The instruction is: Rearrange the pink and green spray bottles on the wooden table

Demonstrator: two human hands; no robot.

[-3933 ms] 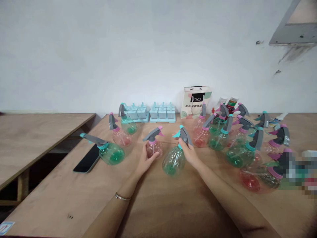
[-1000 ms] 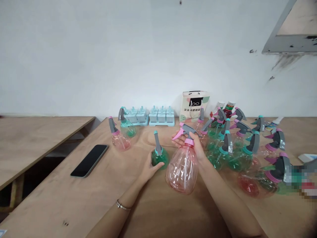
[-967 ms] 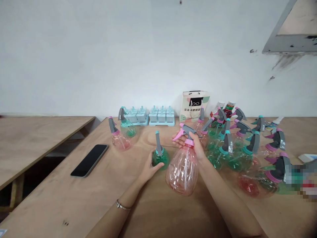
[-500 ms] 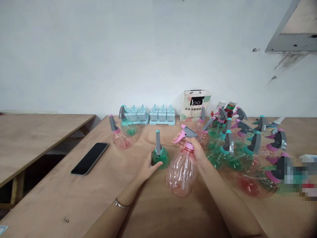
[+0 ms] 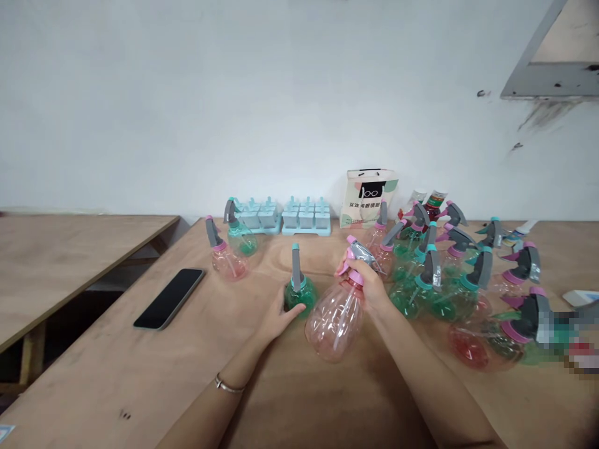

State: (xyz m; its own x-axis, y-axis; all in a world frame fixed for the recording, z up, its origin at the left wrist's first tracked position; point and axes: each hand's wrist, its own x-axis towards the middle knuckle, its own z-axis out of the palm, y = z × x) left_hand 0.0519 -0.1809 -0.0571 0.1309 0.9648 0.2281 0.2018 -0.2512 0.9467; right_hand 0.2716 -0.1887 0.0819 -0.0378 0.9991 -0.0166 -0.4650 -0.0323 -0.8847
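Note:
My right hand (image 5: 367, 284) is closed round the neck of a clear pink spray bottle (image 5: 334, 321), its fingers by the pink trigger. The bottle tilts, its base swung toward the left. Beside it stands a green spray bottle (image 5: 302, 296) with a grey and teal head. My left hand (image 5: 281, 315) curves round the left side of this green bottle, thumb across its front; its other fingers are hidden behind. At the left, a pink spray bottle (image 5: 229, 262) and a pale green spray bottle (image 5: 243, 239) stand together on the wooden table (image 5: 187, 386).
Several green and pink spray bottles (image 5: 423, 293) crowd the right side. Two pale blue ice-pop moulds (image 5: 306, 219) and a paper bag (image 5: 367, 206) stand against the wall. A black phone (image 5: 169, 298) lies at the left. Another table (image 5: 70, 249) stands beyond the left edge.
The pink bottle in my right hand has tilted further, its base moving left and slightly up toward the green bottle. My left hand has stayed nearly still round the green bottle.

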